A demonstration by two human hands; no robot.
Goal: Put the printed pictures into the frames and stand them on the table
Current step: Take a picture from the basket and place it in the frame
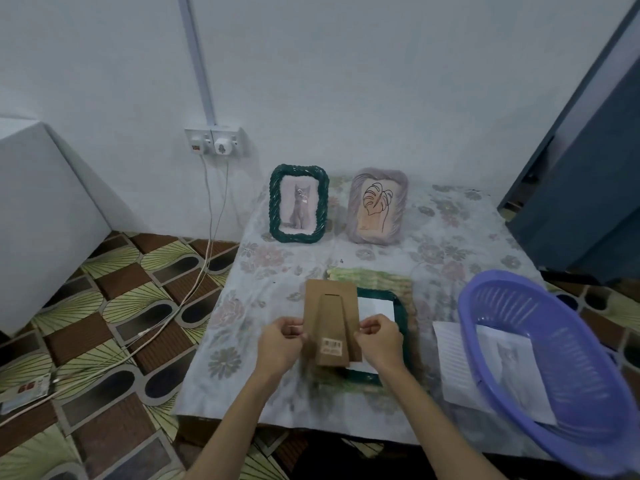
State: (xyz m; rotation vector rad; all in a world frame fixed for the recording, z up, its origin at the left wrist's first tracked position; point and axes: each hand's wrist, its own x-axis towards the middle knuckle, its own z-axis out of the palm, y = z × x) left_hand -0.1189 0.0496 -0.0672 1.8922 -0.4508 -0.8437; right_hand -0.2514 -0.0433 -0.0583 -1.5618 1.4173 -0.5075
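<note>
My left hand (281,342) and my right hand (379,337) pinch the two side edges of a brown cardboard frame back (330,318) with a stand flap and a barcode sticker. Under it a dark green frame (398,306) lies flat on the table with white paper (375,306) inside. A light green woven frame (374,277) lies beneath that. At the back stand a green rope frame with a cat picture (298,203) and a lilac frame with a leaf drawing (377,206).
A purple plastic basket (540,299) at the right holds a printed cat picture (512,362); a white sheet (450,358) lies beside it. The low table has a floral cloth (249,306). Cables (204,271) run from a wall socket (214,141) across the floor at left.
</note>
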